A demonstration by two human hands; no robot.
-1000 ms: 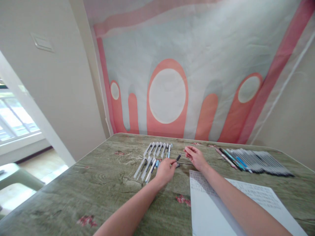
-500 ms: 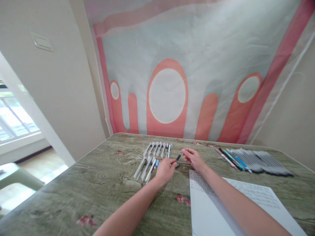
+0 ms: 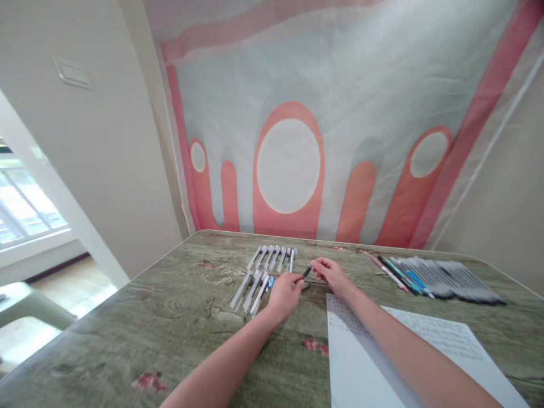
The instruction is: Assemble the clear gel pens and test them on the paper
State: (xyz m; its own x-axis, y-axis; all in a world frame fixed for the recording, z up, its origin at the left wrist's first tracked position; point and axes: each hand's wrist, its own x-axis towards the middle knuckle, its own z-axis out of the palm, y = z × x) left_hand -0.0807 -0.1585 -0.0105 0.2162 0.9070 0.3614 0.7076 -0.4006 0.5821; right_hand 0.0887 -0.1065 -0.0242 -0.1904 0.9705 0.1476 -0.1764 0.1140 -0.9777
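My left hand (image 3: 285, 293) is closed around a pen, and the pen's black end (image 3: 307, 272) sticks out past the thumb and forefinger. My right hand (image 3: 331, 274) pinches at the tip of that black end, its fingertips close together; any small part between them is too tiny to make out. Below the hands, a thin dark rod (image 3: 317, 282) lies near the tabletop, partly hidden. Left of my left hand are two rows of clear pen barrels and caps, a back row (image 3: 267, 258) and a front row (image 3: 249, 292). A light-blue pen (image 3: 292, 260) ends the back row.
Sheets of paper with handwriting (image 3: 442, 340) lie under my right forearm. To the right, several grey pens with dark ends (image 3: 446, 277) sit side by side, with coloured pens (image 3: 399, 275) beside them. The wood-patterned table (image 3: 170, 317) meets a printed wall cloth (image 3: 289, 226) at the back.
My right fingertips have shifted slightly left, closer to the pen's black end. The thin dark rod below the hands shows more clearly. My left hand has barely moved.
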